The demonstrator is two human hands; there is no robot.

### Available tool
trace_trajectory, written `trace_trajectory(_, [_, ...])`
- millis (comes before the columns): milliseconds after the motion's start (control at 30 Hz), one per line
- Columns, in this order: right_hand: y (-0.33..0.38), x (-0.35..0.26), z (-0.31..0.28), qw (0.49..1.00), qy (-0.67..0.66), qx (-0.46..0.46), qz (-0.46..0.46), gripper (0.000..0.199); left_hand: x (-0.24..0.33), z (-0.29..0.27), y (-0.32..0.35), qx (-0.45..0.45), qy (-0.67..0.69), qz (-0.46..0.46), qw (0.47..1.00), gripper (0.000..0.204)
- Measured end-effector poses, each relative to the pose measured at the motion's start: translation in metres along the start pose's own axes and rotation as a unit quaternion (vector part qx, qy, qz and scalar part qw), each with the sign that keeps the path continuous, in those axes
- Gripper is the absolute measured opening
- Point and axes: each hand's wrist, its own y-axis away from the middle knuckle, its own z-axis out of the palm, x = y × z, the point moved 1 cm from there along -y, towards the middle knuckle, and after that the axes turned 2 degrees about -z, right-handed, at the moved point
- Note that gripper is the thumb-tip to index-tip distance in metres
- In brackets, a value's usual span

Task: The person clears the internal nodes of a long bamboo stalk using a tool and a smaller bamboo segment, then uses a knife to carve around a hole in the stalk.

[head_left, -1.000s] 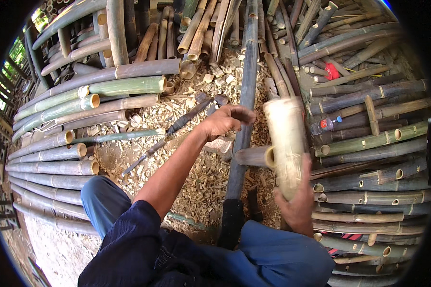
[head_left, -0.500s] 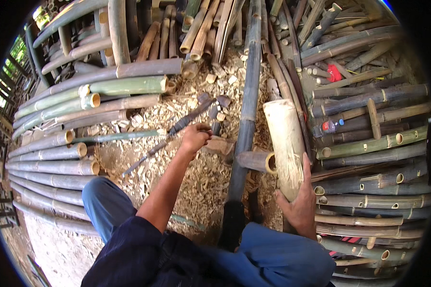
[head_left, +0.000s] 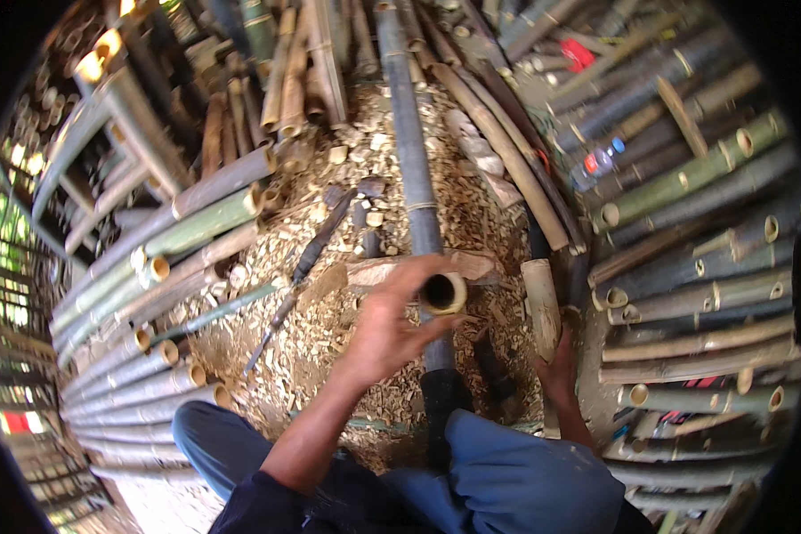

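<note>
My left hand [head_left: 387,334] reaches forward and grips a short bamboo tube [head_left: 442,293] between thumb and fingers, its hollow end facing up at me. Just behind the tube lies a flat wooden block [head_left: 472,264] on the wood chips. My right hand [head_left: 556,367] holds the lower end of a pale, peeled bamboo piece [head_left: 540,301], which stands tilted to the right of the tube. A long dark bamboo pole [head_left: 409,169] runs from the far pile down between my knees.
A long-handled blade [head_left: 316,251] lies on the chip-covered ground [head_left: 329,329] left of the block. Stacked green and grey bamboo poles [head_left: 196,227] wall in the left side, and more bamboo poles [head_left: 703,267] the right. My blue trouser legs [head_left: 507,481] fill the lower edge.
My left hand left the block and closed on the short tube, turning its open end up. The pale piece in my right hand sank lower and to the right. The view shifted closer.
</note>
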Motion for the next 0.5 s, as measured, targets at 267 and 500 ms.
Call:
trace_trajectory(267, [0.026, -0.039, 0.035, 0.951, 0.159, -0.193, -0.183, 0.066, -0.024, -0.042, 0.008, -0.018, 0.124, -0.077, 0.989, 0.064])
trace_trajectory(500, [0.031, -0.035, 0.053, 0.97, 0.007, -0.225, -0.092, 0.045, -0.025, -0.026, 0.024, 0.065, 0.139, -0.093, 0.984, 0.068])
